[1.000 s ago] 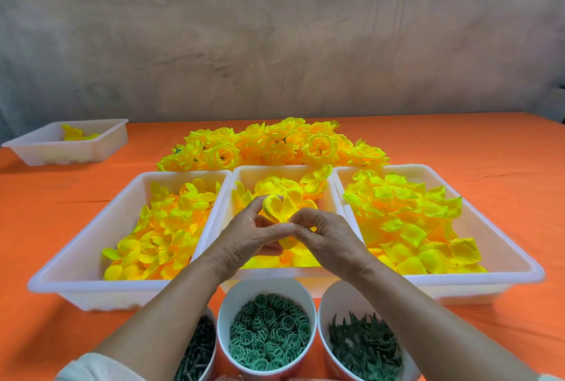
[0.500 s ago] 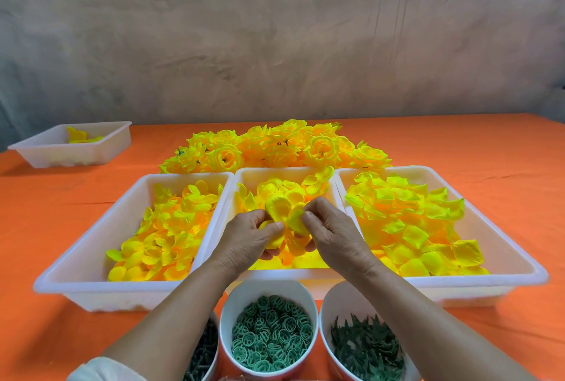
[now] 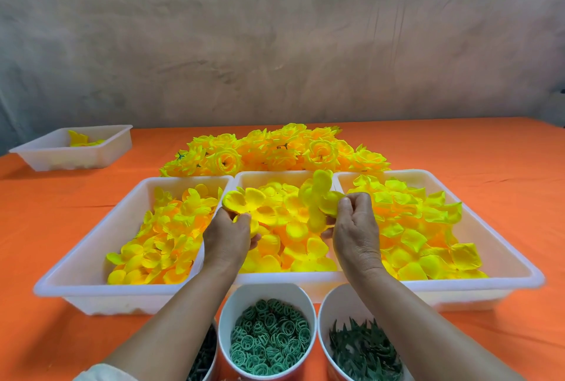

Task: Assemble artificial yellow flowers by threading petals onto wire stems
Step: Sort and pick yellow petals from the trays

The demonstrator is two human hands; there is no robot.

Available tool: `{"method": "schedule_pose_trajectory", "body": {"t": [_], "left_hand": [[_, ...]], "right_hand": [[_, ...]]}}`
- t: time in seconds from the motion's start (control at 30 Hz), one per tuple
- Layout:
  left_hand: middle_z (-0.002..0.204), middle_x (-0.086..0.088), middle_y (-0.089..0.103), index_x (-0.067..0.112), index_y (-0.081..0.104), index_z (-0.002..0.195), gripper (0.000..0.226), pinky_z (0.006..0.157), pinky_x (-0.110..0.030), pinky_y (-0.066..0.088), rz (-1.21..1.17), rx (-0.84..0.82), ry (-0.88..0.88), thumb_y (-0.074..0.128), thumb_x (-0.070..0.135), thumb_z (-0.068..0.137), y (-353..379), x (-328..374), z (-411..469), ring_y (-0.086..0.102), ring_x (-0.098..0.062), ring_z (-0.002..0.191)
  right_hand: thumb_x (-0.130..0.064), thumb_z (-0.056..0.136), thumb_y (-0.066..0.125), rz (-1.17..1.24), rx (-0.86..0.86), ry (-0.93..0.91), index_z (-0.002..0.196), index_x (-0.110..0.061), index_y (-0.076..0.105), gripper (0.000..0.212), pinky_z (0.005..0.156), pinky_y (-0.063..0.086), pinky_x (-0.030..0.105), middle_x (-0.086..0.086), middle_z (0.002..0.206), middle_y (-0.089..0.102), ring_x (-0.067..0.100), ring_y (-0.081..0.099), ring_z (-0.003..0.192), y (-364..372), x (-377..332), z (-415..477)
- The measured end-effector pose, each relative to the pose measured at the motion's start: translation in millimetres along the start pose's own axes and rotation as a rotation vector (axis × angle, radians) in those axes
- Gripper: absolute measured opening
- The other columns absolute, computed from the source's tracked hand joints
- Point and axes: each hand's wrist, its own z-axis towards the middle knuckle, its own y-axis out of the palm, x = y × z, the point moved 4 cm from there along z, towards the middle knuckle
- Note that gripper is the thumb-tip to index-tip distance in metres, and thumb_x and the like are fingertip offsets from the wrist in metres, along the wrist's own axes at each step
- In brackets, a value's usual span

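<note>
My left hand (image 3: 227, 235) pinches a cupped yellow petal piece (image 3: 243, 200) over the middle white tray (image 3: 290, 278). My right hand (image 3: 356, 227) pinches a larger yellow petal cluster (image 3: 319, 200), lifted above the same tray near its right wall. The two pieces are apart. Loose yellow petals fill the middle tray beneath both hands. No wire stem shows in either hand.
A left tray (image 3: 76, 270) and a right tray (image 3: 519, 267) hold more yellow petals. Finished yellow flowers (image 3: 275, 151) are piled behind them. Near me stand cups of green rings (image 3: 269, 341), green leaf pieces (image 3: 363, 353) and dark stems (image 3: 204, 356). A small tray (image 3: 61, 154) sits far left.
My hands were together on one yellow bundle over the middle tray. They have drawn apart, each now holding its own petal piece, the right one raised higher.
</note>
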Motion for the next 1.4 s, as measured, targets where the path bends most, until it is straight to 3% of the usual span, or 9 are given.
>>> {"method": "schedule_pose_trajectory", "body": {"t": [0.07, 0.17, 0.33, 0.43, 0.53, 0.77, 0.87, 1.17, 1.4], "left_hand": [[0.093, -0.013, 0.064, 0.008, 0.061, 0.105, 0.015, 0.047, -0.027, 0.053, -0.114, 0.041, -0.036, 0.052, 0.007, 0.093, -2, 1, 0, 0.067, -0.027, 0.062], [0.100, -0.017, 0.066, 0.007, 0.060, 0.110, 0.020, 0.051, -0.029, 0.056, -0.216, 0.031, -0.046, 0.055, 0.002, 0.092, -5, 2, -1, 0.069, -0.036, 0.074], [0.097, -0.010, 0.068, 0.022, 0.056, 0.104, 0.024, 0.057, -0.031, 0.058, -0.144, -0.165, 0.032, 0.060, 0.002, 0.090, 2, 1, -4, 0.074, -0.025, 0.068], [0.099, -0.014, 0.068, 0.019, 0.055, 0.109, 0.025, 0.062, -0.037, 0.061, -0.051, -0.297, 0.067, 0.064, 0.006, 0.089, 9, 0, -6, 0.073, -0.028, 0.078], [0.099, -0.010, 0.069, 0.024, 0.057, 0.110, 0.036, 0.069, -0.044, 0.062, 0.023, -0.428, 0.086, 0.069, 0.020, 0.076, 14, 4, -10, 0.069, -0.029, 0.091], [0.060, 0.003, 0.059, 0.021, 0.056, 0.123, 0.059, 0.069, -0.037, 0.061, -0.152, -0.632, -0.037, 0.057, 0.017, 0.064, 18, 10, -17, 0.066, -0.014, 0.066], [0.073, -0.005, 0.065, 0.026, 0.057, 0.124, 0.057, 0.072, -0.038, 0.060, -0.174, -0.684, -0.053, 0.054, 0.021, 0.067, 18, 11, -19, 0.070, -0.021, 0.074], [0.084, -0.012, 0.070, 0.022, 0.055, 0.132, 0.062, 0.070, -0.035, 0.060, -0.198, -0.675, -0.071, 0.056, 0.024, 0.070, 20, 10, -18, 0.072, -0.026, 0.077], [0.082, -0.009, 0.069, 0.033, 0.063, 0.116, 0.045, 0.071, -0.034, 0.060, -0.202, -0.659, -0.020, 0.063, 0.027, 0.072, 20, 9, -17, 0.073, -0.026, 0.082]], "right_hand": [[-0.027, 0.103, 0.039, -0.028, -0.008, -0.005, 0.097, -0.018, 0.046, 0.014, 0.046, 0.047, 0.017, 0.013, 0.084, 0.062, 0.030, 0.065, 0.068, 1, 0, 0], [-0.035, 0.100, 0.045, -0.200, -0.155, -0.038, 0.111, -0.020, 0.054, 0.020, 0.077, 0.054, 0.040, 0.007, 0.098, 0.067, 0.028, 0.066, 0.088, 10, 0, -1], [-0.038, 0.090, 0.064, -0.469, -0.286, -0.274, 0.128, -0.023, 0.056, 0.042, 0.095, 0.042, 0.032, 0.000, 0.125, 0.058, 0.018, 0.052, 0.114, 22, -6, -13], [-0.038, 0.082, 0.072, -0.461, -0.351, -0.461, 0.121, -0.026, 0.061, 0.042, 0.092, 0.035, 0.023, -0.004, 0.123, 0.056, 0.015, 0.047, 0.116, 23, -12, -22], [-0.044, 0.080, 0.073, -0.529, -0.476, -0.545, 0.116, -0.030, 0.063, 0.040, 0.094, 0.036, 0.027, -0.009, 0.122, 0.057, 0.014, 0.043, 0.114, 29, -11, -27], [-0.061, 0.084, 0.057, -0.618, -0.559, -0.461, 0.106, -0.035, 0.066, 0.036, 0.084, 0.037, 0.030, -0.010, 0.102, 0.063, 0.013, 0.041, 0.102, 34, -4, -24], [-0.062, 0.086, 0.054, -0.613, -0.561, -0.434, 0.106, -0.035, 0.068, 0.037, 0.084, 0.038, 0.030, -0.008, 0.101, 0.064, 0.012, 0.042, 0.102, 33, -4, -23], [-0.061, 0.084, 0.058, -0.602, -0.554, -0.406, 0.103, -0.036, 0.070, 0.034, 0.080, 0.036, 0.027, -0.010, 0.097, 0.063, 0.010, 0.041, 0.102, 32, -2, -23], [-0.056, 0.086, 0.059, -0.596, -0.521, -0.439, 0.105, -0.035, 0.070, 0.031, 0.082, 0.037, 0.026, -0.011, 0.100, 0.063, 0.009, 0.040, 0.104, 32, -2, -21]]}}
